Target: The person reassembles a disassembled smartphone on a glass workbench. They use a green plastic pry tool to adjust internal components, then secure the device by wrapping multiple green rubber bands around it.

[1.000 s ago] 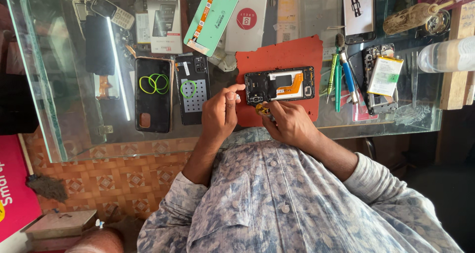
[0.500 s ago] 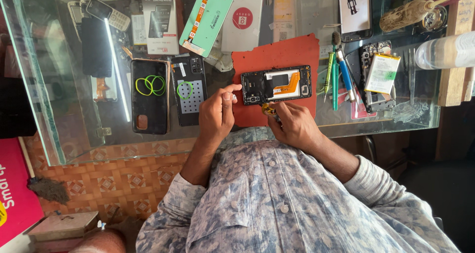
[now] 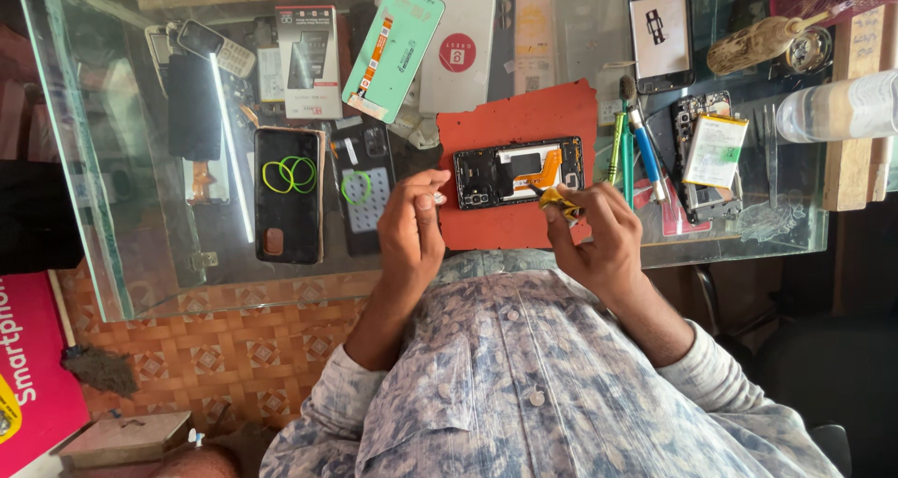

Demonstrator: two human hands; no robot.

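An opened black phone [image 3: 496, 173] with its back off, showing an orange flex strip, lies on a red mat [image 3: 524, 118] on the glass counter. My right hand [image 3: 603, 239] grips a small yellow-handled screwdriver [image 3: 559, 202], whose tip rests on the phone's middle near its lower edge. My left hand [image 3: 412, 225] is at the phone's left end, with its fingertips pinched by the mat's edge. Whether they hold a small part, I cannot tell.
Left of the mat lie a dark phone [image 3: 288, 193] with green rings on it and a phone back [image 3: 365, 188]. A green screen part [image 3: 393, 48] and boxes lie behind. Tools [image 3: 645, 151], a battery [image 3: 713, 151] and a plastic bottle [image 3: 837, 104] are on the right.
My right hand has shifted to the right along the phone with the screwdriver. My left hand has drawn back a little from the phone's left end.
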